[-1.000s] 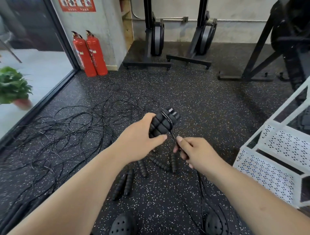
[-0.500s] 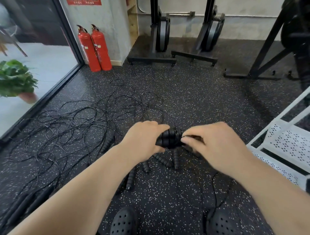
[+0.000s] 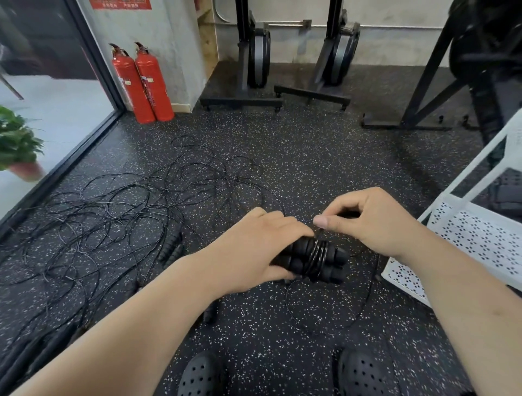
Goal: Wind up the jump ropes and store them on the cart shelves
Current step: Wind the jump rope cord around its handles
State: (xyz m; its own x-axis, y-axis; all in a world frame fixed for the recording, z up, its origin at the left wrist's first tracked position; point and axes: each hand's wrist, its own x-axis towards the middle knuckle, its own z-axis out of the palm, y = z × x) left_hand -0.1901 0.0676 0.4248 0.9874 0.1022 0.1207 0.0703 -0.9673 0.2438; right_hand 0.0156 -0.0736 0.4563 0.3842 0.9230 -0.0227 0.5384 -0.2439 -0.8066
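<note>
Cord [image 3: 317, 255] wrapped round paired handles [image 3: 337, 255]
Left hand [image 3: 254, 251] grips the handles; right hand [image 3: 375, 220] pinches the cord. Wall sign [image 3: 120, 3] and extinguisher labels [image 3: 147, 80] unreadable.

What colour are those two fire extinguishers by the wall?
The fire extinguishers are red, seen best in the head view.

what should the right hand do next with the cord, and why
Probably carry the right hand round the handles for another turn: the left hand grips them, the right pinches the cord, a few wraps are on, and slack lies looped on the floor.
</note>
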